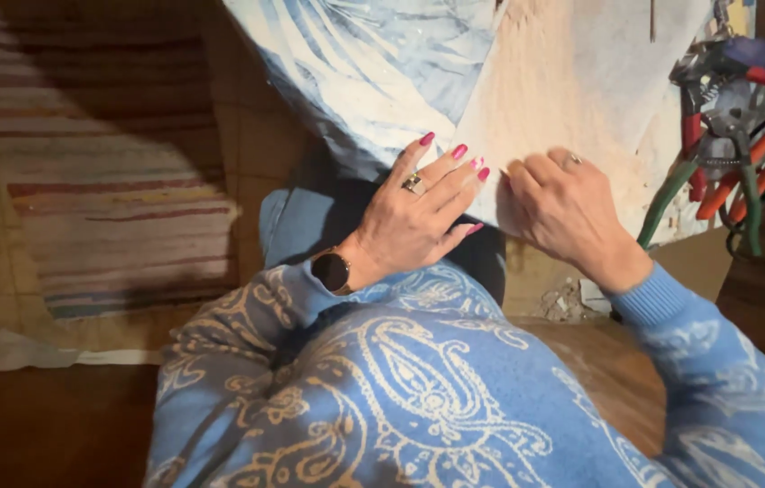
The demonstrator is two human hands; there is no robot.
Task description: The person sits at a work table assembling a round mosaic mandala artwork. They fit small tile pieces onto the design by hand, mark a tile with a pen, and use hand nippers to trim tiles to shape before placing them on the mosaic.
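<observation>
The left hand (414,212) lies flat, fingers spread and together at the tips, pressing down on the lower edge of a large painted panel (382,72) whose face shows blue-and-white leaf-like strokes on one part and a bare pale, sandy surface on the other. The right hand (563,208) sits just beside it, fingers curled under so the knuckles face up; whether its grip pinches the panel's edge or only rests against it cannot be told from this angle. Neither hand holds a separate tool.

The panel runs away from both hands, upward and out of the picture, its long edge slanting from lower centre toward the upper left; the hands meet it at its nearest corner, with the left one on the seam between painted and bare areas and the right one on the bare side. Both are equally close to it (each is touching).

To the right, near the right wrist, a cluster of pliers (726,136) with red, orange and green handles hangs or leans by the panel's edge, close enough to crowd that side. Below the hands is the person's blue paisley-patterned clothing. A striped rug (111,181) lies on the tiled floor to the left, well apart.
</observation>
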